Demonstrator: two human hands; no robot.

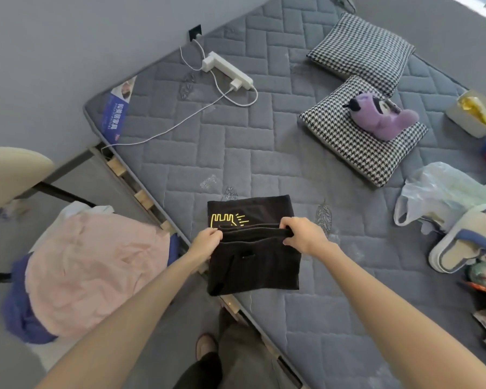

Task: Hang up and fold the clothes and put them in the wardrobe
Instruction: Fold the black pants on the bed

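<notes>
At the near edge of the bed [264,153], my left hand [206,240] and right hand [300,234] each pinch one end of the fold across the black shirt [253,265], which lies nearly squared up. Left of it a pile of pink and blue clothes [96,270] waits unfolded, so I judge most work remains; no wardrobe is in sight.

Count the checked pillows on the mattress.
2. The far pillow lies at the far edge of the mattress; the near pillow lies just before it, under a purple toy. None seem hidden.
</notes>
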